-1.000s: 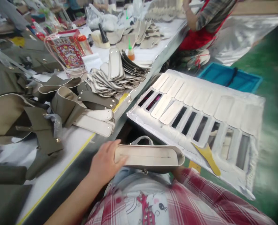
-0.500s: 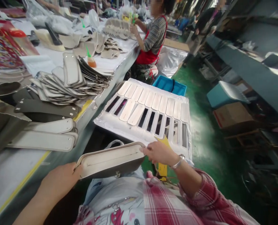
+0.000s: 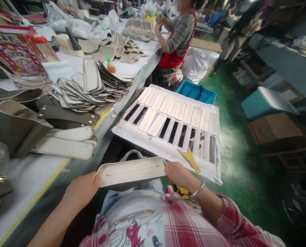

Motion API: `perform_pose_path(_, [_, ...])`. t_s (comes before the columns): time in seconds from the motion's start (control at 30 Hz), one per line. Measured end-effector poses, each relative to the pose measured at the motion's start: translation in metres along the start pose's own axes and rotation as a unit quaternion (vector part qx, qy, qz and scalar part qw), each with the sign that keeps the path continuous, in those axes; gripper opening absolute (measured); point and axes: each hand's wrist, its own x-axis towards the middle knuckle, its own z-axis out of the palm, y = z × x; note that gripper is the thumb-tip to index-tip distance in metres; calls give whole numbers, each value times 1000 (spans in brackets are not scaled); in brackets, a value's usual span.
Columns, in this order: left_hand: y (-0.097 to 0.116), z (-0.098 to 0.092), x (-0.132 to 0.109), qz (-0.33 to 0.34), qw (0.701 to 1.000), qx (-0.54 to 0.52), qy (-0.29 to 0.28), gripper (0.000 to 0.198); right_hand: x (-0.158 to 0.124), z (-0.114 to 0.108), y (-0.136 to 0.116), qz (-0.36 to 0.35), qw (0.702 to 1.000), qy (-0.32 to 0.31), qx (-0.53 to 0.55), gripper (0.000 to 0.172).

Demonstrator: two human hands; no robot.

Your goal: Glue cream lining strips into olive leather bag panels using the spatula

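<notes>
I hold a long cream and olive bag panel (image 3: 131, 171) flat in front of my body. My left hand (image 3: 82, 188) grips its left end and my right hand (image 3: 178, 174) grips its right end, fingers closed on it. Just beyond it lies a white slotted board (image 3: 165, 151) carrying several cream oval pieces (image 3: 173, 108), with a yellow spatula (image 3: 190, 158) resting on its near edge.
The worktable (image 3: 39, 178) at left holds a fanned stack of grey-white panels (image 3: 91, 89), olive bag parts (image 3: 16, 123) and a printed bag (image 3: 16, 55). Another person in a red apron (image 3: 177, 41) works at the far end. A blue tray (image 3: 196, 93) and boxes (image 3: 273, 128) sit on the green floor.
My view has lifted and swung right, away from the table. My right hand came up from under the panel and took its right end; the panel now lies level between both hands.
</notes>
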Motion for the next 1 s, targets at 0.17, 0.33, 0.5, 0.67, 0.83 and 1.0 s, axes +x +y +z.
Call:
perform_pose_path(0.17, [2,-5,3,2,1000,15,-23,43,3,-1,2,11,998,-33,56,28])
perform_pose_path(0.33, [-1,-7,-1,1,998,-68,7,41,4,-5,-1,9,1000,14,5,37])
perform_pose_path(0.5, [-15,-8,-10,-34,896,-430,-102,69,12,-6,-2,-111,968,35,-223,16])
perform_pose_path(0.67, [-8,-8,-13,-17,967,-250,-36,57,10,-5,-2,-122,935,55,-329,19])
perform_pose_path(0.83, [7,-13,-8,-3,1000,4,16,46,10,-4,4,-159,905,68,-388,17])
perform_pose_path(1.0, [4,-10,-2,17,1000,-15,0,48,18,-1,14,-197,921,82,-326,15])
